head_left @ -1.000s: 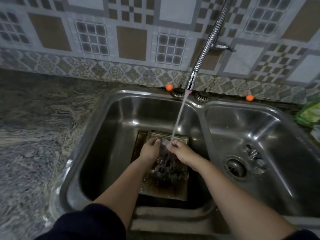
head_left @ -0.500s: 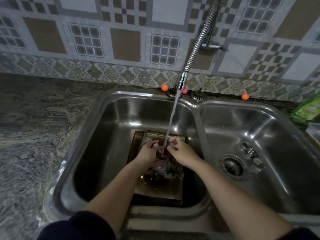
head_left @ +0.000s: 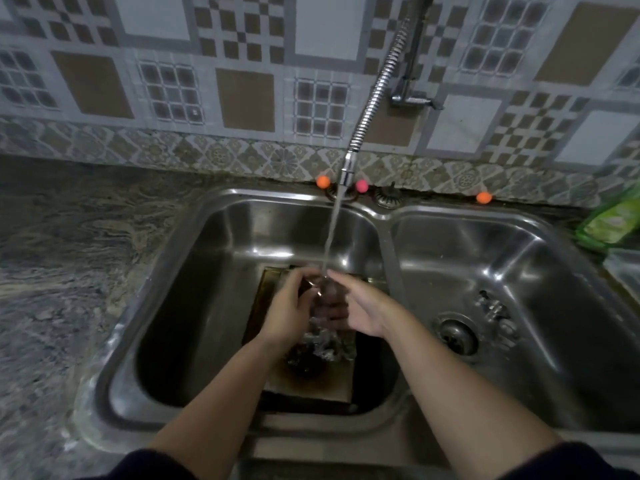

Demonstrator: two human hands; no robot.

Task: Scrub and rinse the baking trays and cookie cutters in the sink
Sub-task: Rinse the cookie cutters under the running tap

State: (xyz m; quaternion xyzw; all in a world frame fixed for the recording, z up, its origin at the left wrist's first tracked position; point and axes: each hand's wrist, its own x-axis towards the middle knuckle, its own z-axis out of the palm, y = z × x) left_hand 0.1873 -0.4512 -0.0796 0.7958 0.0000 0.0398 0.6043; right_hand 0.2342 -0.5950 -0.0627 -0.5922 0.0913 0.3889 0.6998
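A stained baking tray lies flat on the bottom of the left basin, with dark water pooled on it. Above the tray, both hands meet under the running water. My left hand curls its fingers round a small cookie cutter, which is blurred by the stream and mostly hidden. My right hand lies against the cutter's other side with its fingers fairly straight. Some small metal cutters lie in the right basin beside the drain.
A flexible metal tap hose hangs from the tiled wall and pours into the left basin. A green packet sits on the counter at the far right. Granite counter spreads out to the left. Small orange and pink balls line the sink's back rim.
Both hands stay under the stream above the tray. My right hand's fingers have straightened and my left hand has turned a little round the small item.
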